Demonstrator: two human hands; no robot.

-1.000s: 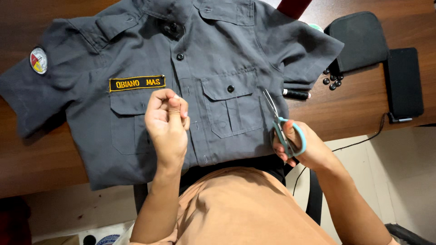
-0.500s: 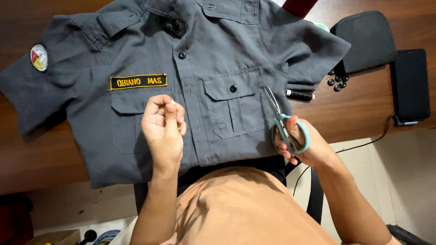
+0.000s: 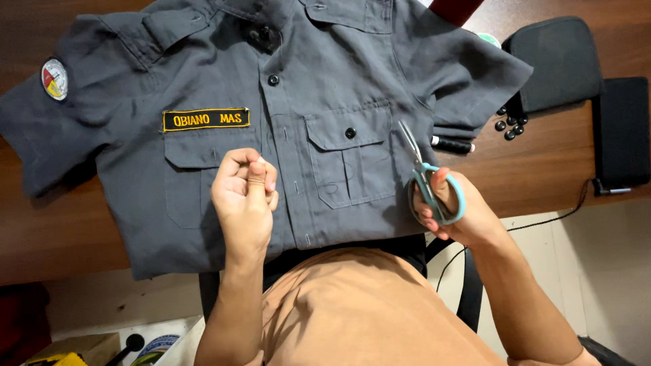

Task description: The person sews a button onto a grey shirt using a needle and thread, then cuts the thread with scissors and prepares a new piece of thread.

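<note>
A grey short-sleeved uniform shirt (image 3: 203, 74) lies spread face up on a brown wooden table (image 3: 536, 163). It has black buttons, two chest pockets, a black name patch with yellow letters (image 3: 205, 119) and a round sleeve badge (image 3: 54, 78). My left hand (image 3: 244, 196) hovers over the shirt's left pocket, fingers pinched together; whether something small is between them I cannot tell. My right hand (image 3: 458, 213) holds small scissors with light blue handles (image 3: 427, 183) at the shirt's right edge, blades pointing up and away.
Several loose black buttons (image 3: 508, 125) and a black thread spool (image 3: 453, 144) lie right of the shirt. A black pouch (image 3: 553, 61) and a black flat device (image 3: 624, 132) with a cable sit at the far right. The table's near edge runs by my lap.
My left hand has dropped slightly and curled tighter. My right hand with the scissors has shifted a little to the right. The view has drifted.
</note>
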